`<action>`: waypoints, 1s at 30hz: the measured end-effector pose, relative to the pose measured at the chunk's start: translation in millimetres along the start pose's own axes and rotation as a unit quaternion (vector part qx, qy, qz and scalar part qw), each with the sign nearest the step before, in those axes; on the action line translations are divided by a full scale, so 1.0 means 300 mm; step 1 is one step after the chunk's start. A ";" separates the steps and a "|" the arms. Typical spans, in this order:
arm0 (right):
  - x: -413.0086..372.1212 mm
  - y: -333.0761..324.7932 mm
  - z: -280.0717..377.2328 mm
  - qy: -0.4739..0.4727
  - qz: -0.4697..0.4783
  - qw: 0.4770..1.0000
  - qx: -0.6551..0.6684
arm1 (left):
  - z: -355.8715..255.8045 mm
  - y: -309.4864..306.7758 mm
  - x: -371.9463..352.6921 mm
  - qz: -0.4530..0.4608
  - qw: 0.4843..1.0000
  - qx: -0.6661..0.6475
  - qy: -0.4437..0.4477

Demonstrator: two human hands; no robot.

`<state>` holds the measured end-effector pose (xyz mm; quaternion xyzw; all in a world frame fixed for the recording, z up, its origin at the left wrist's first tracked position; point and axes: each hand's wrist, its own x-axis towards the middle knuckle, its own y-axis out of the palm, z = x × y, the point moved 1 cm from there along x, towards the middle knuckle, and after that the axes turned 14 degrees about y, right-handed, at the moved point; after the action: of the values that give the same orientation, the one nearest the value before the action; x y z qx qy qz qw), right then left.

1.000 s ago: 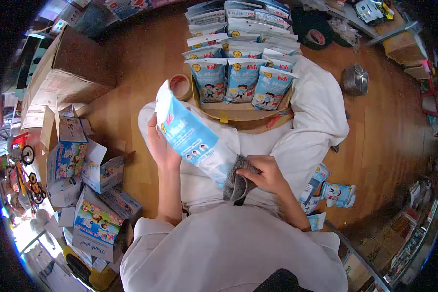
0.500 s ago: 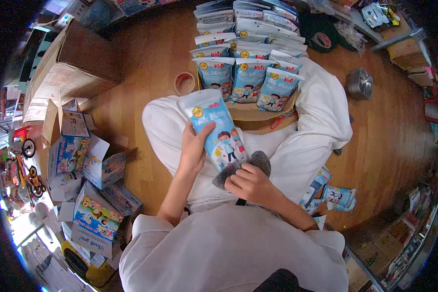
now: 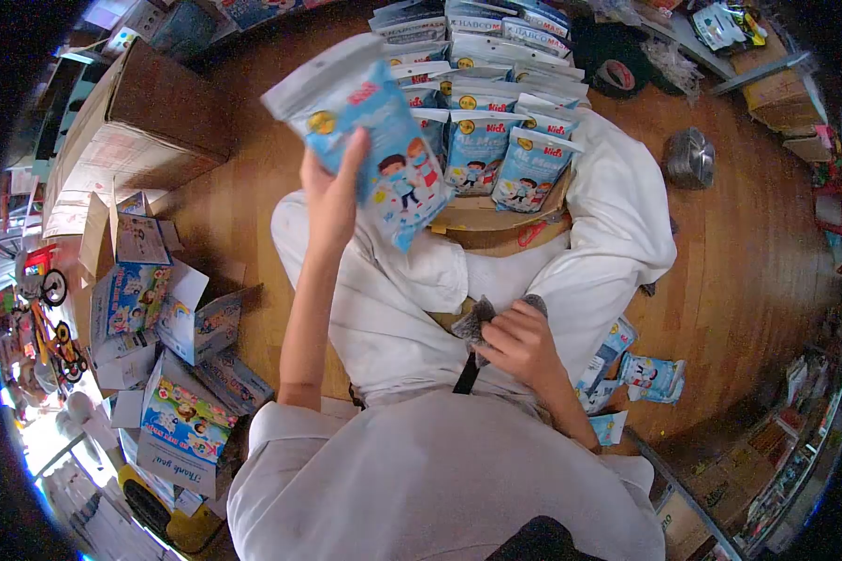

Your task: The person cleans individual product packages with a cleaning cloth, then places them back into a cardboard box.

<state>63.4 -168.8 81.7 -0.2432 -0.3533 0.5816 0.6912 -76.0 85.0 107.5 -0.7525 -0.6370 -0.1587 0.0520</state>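
Mask pkt [image 3: 370, 131]: held up in L hand [image 3: 332, 192], grip closed round its edge, printed front to camera.
R hand [image 3: 524, 346]: in lap, grip closed on grey cloth [image 3: 472, 323].
Beyond L grip: rows of pkts [image 3: 496, 122] lined up in cardboard tray [image 3: 477, 217].
Right of R grip: loose pkts [image 3: 646, 374] on floor [image 3: 748, 262].
Progress: prob. well along. Tray looks near full; one pkt in hand, a few loose ones left.

The person wears a creased white short-sleeved shirt [image 3: 440, 477], filling the view at six o'clock, and loose white trousers [image 3: 608, 215] toward twelve. Its sleeves [image 3: 271, 425] end near the elbows, forearms bare to the left hand [image 3: 332, 201] and right hand [image 3: 524, 346]. A narrow black strap [image 3: 465, 374] hangs at the waist.
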 end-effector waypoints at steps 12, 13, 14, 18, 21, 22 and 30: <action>-0.029 0.010 -0.024 0.042 0.003 0.999 -0.013 | 0.257 0.022 0.021 0.302 0.953 0.012 -0.013; -0.029 0.010 -0.024 0.047 0.010 0.999 -0.013 | 0.274 0.008 0.025 0.323 0.945 0.027 -0.029; -0.028 0.011 -0.024 0.051 0.017 0.998 -0.013 | 0.288 -0.004 0.026 0.328 0.943 0.043 -0.018; -0.021 0.016 -0.033 0.056 0.001 0.998 0.005 | 0.313 -0.034 0.042 0.353 0.929 0.108 0.038; -0.018 0.014 -0.036 0.061 -0.002 0.998 0.005 | 0.330 -0.051 0.042 0.359 0.921 0.132 0.067; -0.018 0.017 -0.038 0.058 -0.014 0.998 0.003 | 0.327 -0.053 0.041 0.358 0.921 0.138 0.074; -0.021 0.021 -0.036 0.059 -0.017 0.998 0.003 | 0.367 -0.063 0.021 0.223 0.936 0.232 0.140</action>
<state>67.2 -173.0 69.0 -0.2692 -0.3137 0.5556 0.7214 -74.6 125.3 3.2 -0.8125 -0.4579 -0.0948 0.3482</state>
